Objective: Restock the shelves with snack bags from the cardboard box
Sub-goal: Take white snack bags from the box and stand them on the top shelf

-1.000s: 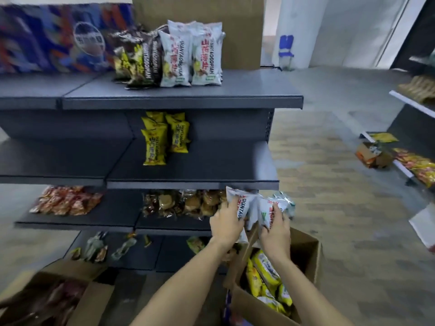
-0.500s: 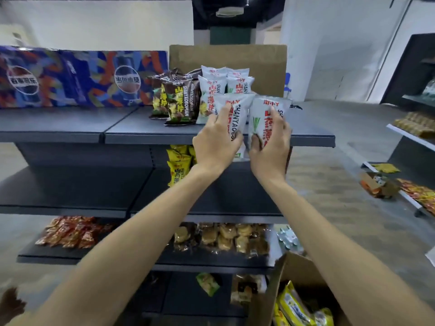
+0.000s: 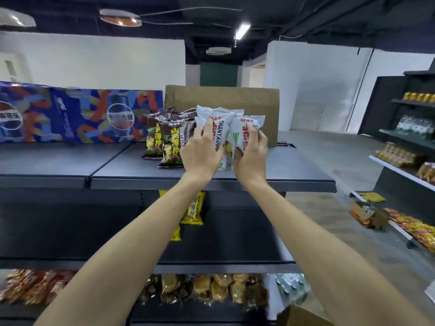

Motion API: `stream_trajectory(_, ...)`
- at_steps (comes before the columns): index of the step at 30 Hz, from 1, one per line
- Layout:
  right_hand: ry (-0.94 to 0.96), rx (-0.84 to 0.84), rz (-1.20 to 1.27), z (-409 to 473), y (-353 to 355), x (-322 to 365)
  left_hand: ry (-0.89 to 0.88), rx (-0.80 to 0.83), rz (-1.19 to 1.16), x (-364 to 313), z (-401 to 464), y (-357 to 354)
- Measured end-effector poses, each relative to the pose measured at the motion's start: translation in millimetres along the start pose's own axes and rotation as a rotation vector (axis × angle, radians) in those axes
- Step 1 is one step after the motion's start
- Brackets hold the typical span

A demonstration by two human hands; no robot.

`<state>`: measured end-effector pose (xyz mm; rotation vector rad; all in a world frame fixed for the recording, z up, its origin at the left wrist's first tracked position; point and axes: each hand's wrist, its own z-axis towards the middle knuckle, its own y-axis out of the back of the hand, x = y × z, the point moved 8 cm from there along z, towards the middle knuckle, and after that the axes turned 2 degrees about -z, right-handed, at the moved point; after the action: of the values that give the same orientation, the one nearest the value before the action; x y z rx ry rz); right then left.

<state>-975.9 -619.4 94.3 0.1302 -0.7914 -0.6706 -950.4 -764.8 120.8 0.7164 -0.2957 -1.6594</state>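
Observation:
Both my hands are up at the top shelf, each holding a white snack bag upright. My left hand grips the white bag printed SHANYAO. My right hand grips a second white bag beside it. More white bags stand just behind them, and brown snack bags stand to their left. Only a corner of the cardboard box shows at the bottom right.
A large brown carton and a blue printed case stand at the back of the top shelf. Yellow bags hang on the shelf below, pastry packs lower still. Another shelf unit with goods lines the right.
Both hands lifted the two white bags from the box up to the top shelf and pushed them back against the row of white bags. The view tilted upward.

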Motion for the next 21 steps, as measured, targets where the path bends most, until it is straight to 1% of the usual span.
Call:
stream_trajectory(5,-0.035,0.068,-0.042,13,-31,-28,0.049,0.073,0.095,12,3,-39)
stream_trajectory(9,-0.046,0.111,-0.065,24,-59,-41,0.049,0.084,0.115,21,10,-60)
stream_trajectory(12,-0.052,0.122,-0.219,22,-79,-55,0.011,0.073,0.171,25,7,-82)
stream_trajectory(14,-0.074,0.125,-0.313,20,-88,-63,0.001,0.037,0.203,28,3,-99)
stream_trajectory(17,-0.080,0.111,-0.357,21,-90,-67,0.003,0.046,0.149,31,4,-115)
stream_trajectory(21,-0.086,0.116,-0.377,19,-87,-65,0.028,0.055,0.089,33,4,-112)
